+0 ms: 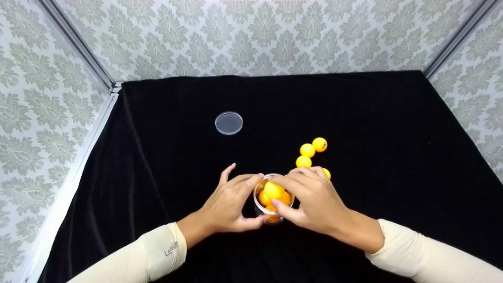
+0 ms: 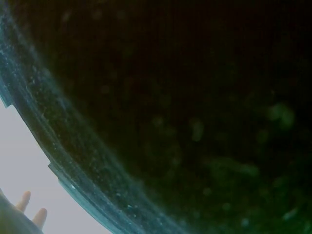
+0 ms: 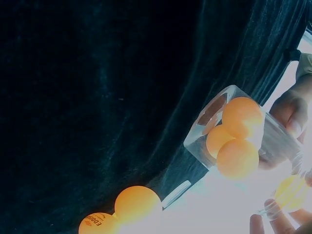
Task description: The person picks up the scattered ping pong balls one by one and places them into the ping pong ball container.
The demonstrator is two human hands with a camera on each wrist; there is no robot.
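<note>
A clear plastic jar [image 1: 257, 205] stands on the black cloth with several orange ping-pong balls [image 1: 271, 217] inside. My left hand [image 1: 228, 202] grips the jar's left side near the rim, thumb toward me and index finger raised. Over the mouth, my right hand [image 1: 316, 194] pinches a yellow-orange ping-pong ball [image 1: 274, 189] between thumb and fingers. Through the jar's wall [image 3: 199, 134], the right wrist view shows balls [image 3: 241, 117] at the bottom and the pinched ball [image 3: 291, 194] near the opening. The left wrist view is nearly all dark cloth, with two fingertips [image 2: 39, 217] at its lower left.
Several loose ping-pong balls lie just beyond my right hand, including a far one [image 1: 320, 144] and one partly hidden by the fingers [image 1: 327, 173]. A round clear lid [image 1: 228, 123] lies farther back, left of them. Patterned walls [image 1: 263, 39] bound the black-covered table [image 1: 373, 118].
</note>
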